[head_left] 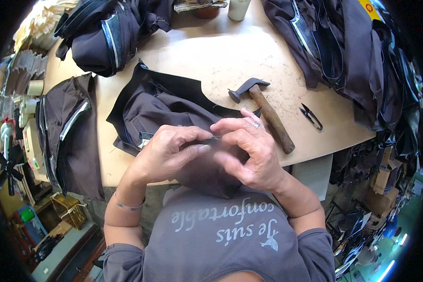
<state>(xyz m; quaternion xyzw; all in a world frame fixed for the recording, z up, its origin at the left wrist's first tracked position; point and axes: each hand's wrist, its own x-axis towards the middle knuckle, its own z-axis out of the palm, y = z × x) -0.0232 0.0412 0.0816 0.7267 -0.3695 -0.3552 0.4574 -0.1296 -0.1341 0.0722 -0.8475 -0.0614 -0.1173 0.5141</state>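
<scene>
A dark brown garment piece [160, 110] with a black edge lies bunched on the table, its near part hanging over the edge against my shirt. My left hand [169, 148] pinches its near edge between thumb and fingers. Close beside it, my right hand [251, 150] is raised over the same cloth, fingers curled and thumb apart, slightly blurred. Between the fingertips something thin shows, too small to make out. Just beyond my right hand rests a hammer [275, 120] with a wooden handle and dark head. Small black thread snips [311, 117] lie to its right.
Dark garment pieces are stacked at the back left [96, 49], left [70, 134] and right [357, 61], some draped over the edge. A white cup [238, 8] and a brown pot [206, 12] stand at the back. Loose threads litter the tan table [197, 51].
</scene>
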